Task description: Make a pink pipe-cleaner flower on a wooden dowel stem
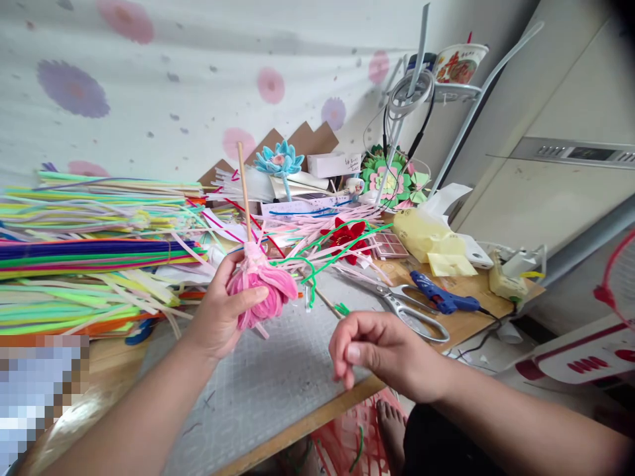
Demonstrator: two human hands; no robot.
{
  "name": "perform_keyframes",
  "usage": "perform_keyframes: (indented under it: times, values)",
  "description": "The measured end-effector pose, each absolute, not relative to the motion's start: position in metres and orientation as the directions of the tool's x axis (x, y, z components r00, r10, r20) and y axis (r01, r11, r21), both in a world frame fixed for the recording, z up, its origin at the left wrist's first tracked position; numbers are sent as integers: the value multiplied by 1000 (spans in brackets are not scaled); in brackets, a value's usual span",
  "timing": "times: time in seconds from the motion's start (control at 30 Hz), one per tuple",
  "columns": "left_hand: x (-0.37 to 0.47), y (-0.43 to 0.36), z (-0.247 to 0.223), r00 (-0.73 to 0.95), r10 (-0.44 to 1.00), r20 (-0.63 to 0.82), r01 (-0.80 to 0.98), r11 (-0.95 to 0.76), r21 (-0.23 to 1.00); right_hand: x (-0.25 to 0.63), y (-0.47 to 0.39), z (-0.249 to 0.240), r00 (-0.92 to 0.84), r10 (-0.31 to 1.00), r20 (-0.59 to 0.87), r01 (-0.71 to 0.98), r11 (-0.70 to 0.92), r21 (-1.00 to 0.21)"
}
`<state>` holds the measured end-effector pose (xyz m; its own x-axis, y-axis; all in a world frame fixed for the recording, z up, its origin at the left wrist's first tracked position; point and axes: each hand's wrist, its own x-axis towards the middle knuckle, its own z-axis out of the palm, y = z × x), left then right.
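Note:
My left hand [225,304] grips a pink fuzzy pipe-cleaner flower [265,291], its thumb pressed across the petals. The flower hangs head down, and a bare wooden stick [245,188] rises from its wrapped base. My right hand [367,350] hovers over the near edge of the mat, apart from the flower. Its fingers are loosely curled with the thumb against them, and nothing shows in them. Silver scissors [399,304] lie just beyond it, beside a blue hot glue gun [441,295]. Under both hands lies a grey cutting mat [238,396].
Bundles of coloured pipe cleaners [89,254] cover the table's left side. Loose pink strips [322,231] and a red flower [347,239] lie in the middle. Behind stands a blue flower [279,160]. A yellow plastic bag [421,235] sits at right, near a metal rack [459,139].

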<state>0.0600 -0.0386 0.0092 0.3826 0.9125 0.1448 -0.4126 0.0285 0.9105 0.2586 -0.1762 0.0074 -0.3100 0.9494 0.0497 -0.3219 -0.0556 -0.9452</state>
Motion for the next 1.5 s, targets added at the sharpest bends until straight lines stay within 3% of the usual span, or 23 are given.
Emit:
perform_keyframes:
  times: [0.17,0.9,1.07,1.33,1.5]
  values:
    - [59,-40,8,393,907,155,-410,22,912,254,-173,10,-137,985,107,-479,28,-878]
    - [60,-41,7,416,895,159,-393,19,919,244,-173,15,-66,986,150,-586,83,-806]
    - [58,-40,10,385,910,151,-407,21,913,247,-176,9,-83,984,156,-517,91,-851]
    - [55,-34,16,294,946,140,-442,4,897,253,-182,7,-206,965,164,-179,128,-976]
    - [55,-34,15,305,946,114,-443,35,896,251,-176,7,-249,955,161,-93,142,-985]
